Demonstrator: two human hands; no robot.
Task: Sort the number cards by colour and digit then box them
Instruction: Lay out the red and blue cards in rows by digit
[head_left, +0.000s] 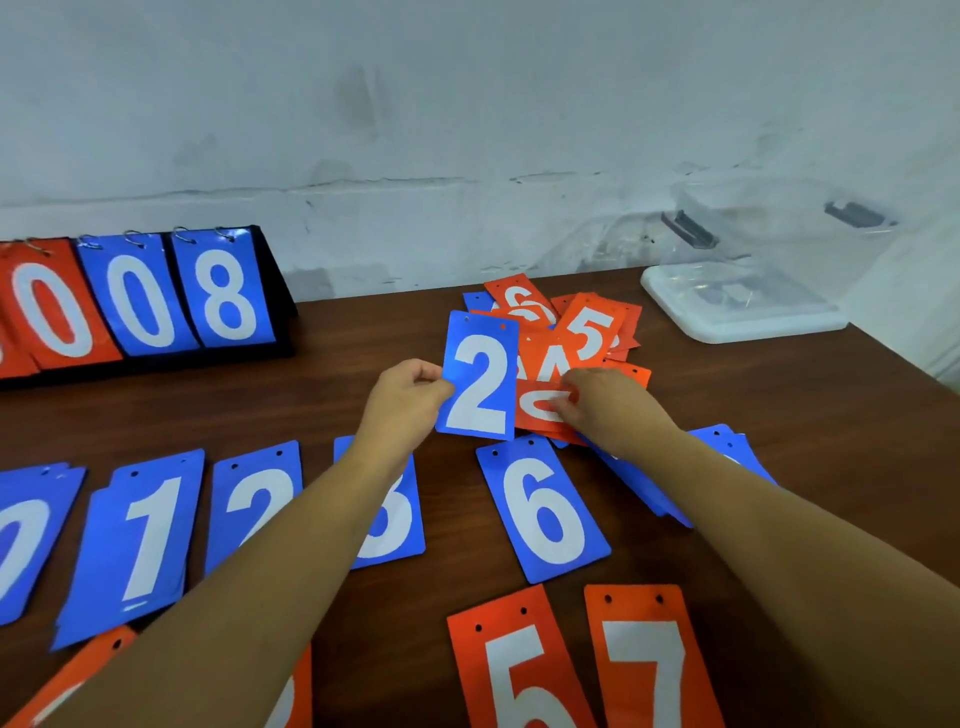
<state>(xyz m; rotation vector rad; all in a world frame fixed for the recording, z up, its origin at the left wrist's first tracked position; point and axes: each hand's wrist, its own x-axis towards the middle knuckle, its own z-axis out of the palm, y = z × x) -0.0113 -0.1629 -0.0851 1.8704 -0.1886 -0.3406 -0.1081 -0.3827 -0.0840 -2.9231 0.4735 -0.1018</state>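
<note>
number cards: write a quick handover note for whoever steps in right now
Left hand pinches a blue 2, lifted. Right hand rests on the unsorted pile, fingers on an orange card.
Done: blue stacks 0, 1, 2, 3 in a near row, blue 6 beside them; orange 5 and orange 7 in front.
Left: put the 2 on the blue 2 stack, finish the pile, then box everything. Box stands far right, holding no cards.

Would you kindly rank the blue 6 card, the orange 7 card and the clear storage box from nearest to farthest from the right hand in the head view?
From the right hand:
1. Blue 6 card, just below it, toward the person.
2. Orange 7 card, at the table's near edge.
3. Clear storage box, far right, by the wall.
</note>
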